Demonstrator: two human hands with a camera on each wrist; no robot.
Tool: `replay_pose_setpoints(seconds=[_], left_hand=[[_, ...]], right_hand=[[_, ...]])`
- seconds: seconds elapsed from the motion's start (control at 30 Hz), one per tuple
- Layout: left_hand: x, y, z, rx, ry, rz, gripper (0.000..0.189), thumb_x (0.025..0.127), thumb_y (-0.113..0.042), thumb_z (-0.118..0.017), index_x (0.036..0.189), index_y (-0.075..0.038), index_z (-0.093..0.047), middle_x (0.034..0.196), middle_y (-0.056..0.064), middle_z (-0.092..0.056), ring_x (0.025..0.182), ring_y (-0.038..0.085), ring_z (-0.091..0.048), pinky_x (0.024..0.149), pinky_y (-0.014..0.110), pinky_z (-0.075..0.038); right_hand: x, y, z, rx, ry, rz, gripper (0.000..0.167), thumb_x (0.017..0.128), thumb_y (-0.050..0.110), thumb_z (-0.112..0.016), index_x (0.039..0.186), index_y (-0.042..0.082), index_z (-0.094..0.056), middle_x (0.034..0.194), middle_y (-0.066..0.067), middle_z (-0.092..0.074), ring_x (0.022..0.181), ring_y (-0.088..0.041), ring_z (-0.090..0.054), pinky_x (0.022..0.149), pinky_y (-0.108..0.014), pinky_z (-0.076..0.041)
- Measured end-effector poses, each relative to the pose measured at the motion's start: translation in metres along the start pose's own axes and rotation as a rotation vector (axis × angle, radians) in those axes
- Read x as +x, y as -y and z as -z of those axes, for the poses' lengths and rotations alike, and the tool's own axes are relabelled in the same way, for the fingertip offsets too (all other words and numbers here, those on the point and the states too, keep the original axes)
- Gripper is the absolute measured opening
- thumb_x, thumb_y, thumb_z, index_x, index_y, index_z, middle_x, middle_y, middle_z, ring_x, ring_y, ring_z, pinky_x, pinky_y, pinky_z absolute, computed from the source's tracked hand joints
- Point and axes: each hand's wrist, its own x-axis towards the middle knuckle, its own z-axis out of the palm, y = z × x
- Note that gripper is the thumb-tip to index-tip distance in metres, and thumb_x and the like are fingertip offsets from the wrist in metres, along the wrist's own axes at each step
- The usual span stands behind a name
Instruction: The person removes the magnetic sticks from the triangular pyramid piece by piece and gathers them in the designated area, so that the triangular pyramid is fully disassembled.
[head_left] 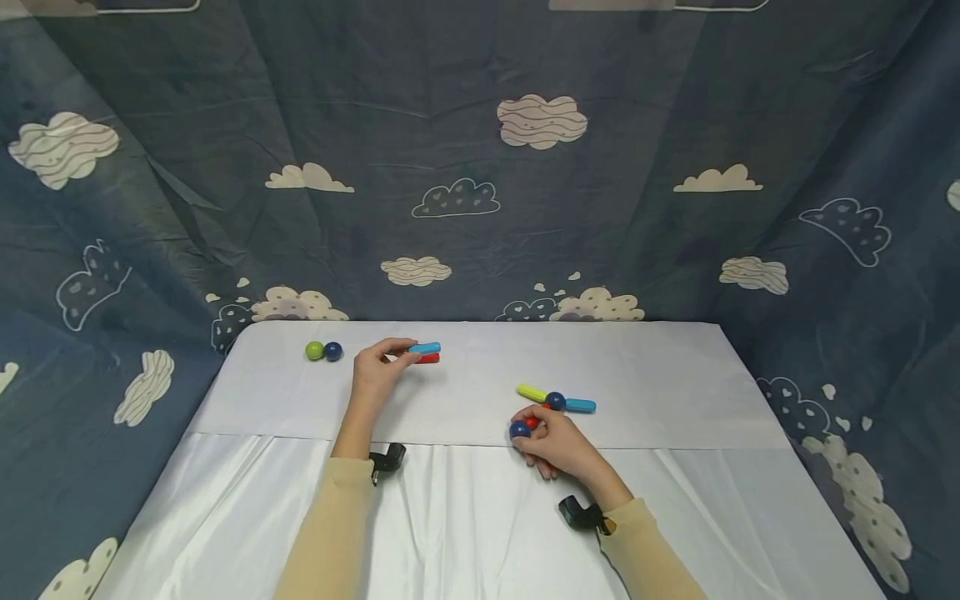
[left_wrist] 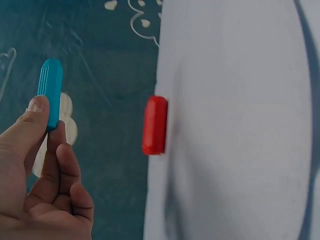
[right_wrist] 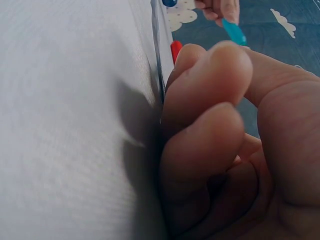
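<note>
My left hand (head_left: 375, 371) pinches a light blue rod (left_wrist: 50, 92) between thumb and fingers, raised off the white table. A red rod (left_wrist: 155, 125) lies on the table below it, close to that hand. Toward the table's front middle, my right hand (head_left: 558, 446) has thumb and fingers around a dark blue ball (head_left: 520, 429). A red rod (head_left: 532, 422), partly hidden by the fingers, runs from this ball toward a second dark blue ball (head_left: 555, 401). A yellow-green rod (head_left: 532, 392) and another light blue rod (head_left: 581, 406) meet the second ball. In the right wrist view, curled fingers hide the held ball.
At the back left of the white table (head_left: 660, 367), a green ball (head_left: 314, 351) and a dark blue ball (head_left: 333, 352) sit side by side. A dark cloud-patterned curtain (head_left: 450, 150) hangs behind the table and at both sides.
</note>
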Motion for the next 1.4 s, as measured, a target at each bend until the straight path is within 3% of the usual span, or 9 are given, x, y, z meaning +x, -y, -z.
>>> replay_pose_setpoints(seconds=[0.27, 0.6, 1.07, 1.4], left_hand=[[0.006, 0.023, 0.0, -0.004, -0.005, 0.079, 0.025, 0.09, -0.023, -0.087, 0.108, -0.008, -0.079, 0.104, 0.008, -0.077, 0.09, 0.014, -0.063, 0.074, 0.022, -0.049], [0.008, 0.041, -0.005, 0.044, 0.016, 0.099, 0.02, 0.089, -0.023, -0.088, 0.104, -0.011, -0.081, 0.103, 0.009, -0.08, 0.089, 0.014, -0.066, 0.077, 0.021, -0.051], [0.006, 0.042, -0.014, 0.125, -0.023, 0.05, 0.017, 0.091, -0.014, -0.085, 0.106, -0.007, -0.081, 0.099, 0.013, -0.081, 0.091, 0.024, -0.068, 0.079, 0.026, -0.05], [0.007, 0.044, -0.018, 0.175, -0.053, 0.05, 0.016, 0.09, -0.011, -0.085, 0.105, -0.006, -0.082, 0.095, 0.013, -0.08, 0.088, 0.023, -0.067, 0.077, 0.026, -0.05]], right_hand=[[-0.001, 0.002, -0.001, 0.008, 0.01, 0.005, 0.04, 0.097, 0.02, -0.076, 0.132, 0.007, -0.061, 0.063, -0.004, -0.067, 0.037, -0.011, -0.051, 0.039, -0.024, -0.042], [-0.002, 0.002, 0.0, 0.02, 0.014, 0.008, 0.04, 0.098, 0.021, -0.075, 0.132, 0.006, -0.06, 0.063, -0.004, -0.067, 0.037, -0.011, -0.051, 0.04, -0.024, -0.042], [-0.002, 0.003, 0.003, 0.024, 0.022, 0.027, 0.039, 0.099, 0.02, -0.075, 0.131, 0.006, -0.06, 0.063, -0.004, -0.066, 0.037, -0.011, -0.051, 0.04, -0.024, -0.042], [-0.002, 0.002, 0.001, -0.005, 0.007, 0.008, 0.04, 0.098, 0.022, -0.075, 0.132, 0.007, -0.061, 0.063, -0.003, -0.067, 0.038, -0.011, -0.051, 0.04, -0.024, -0.043]])
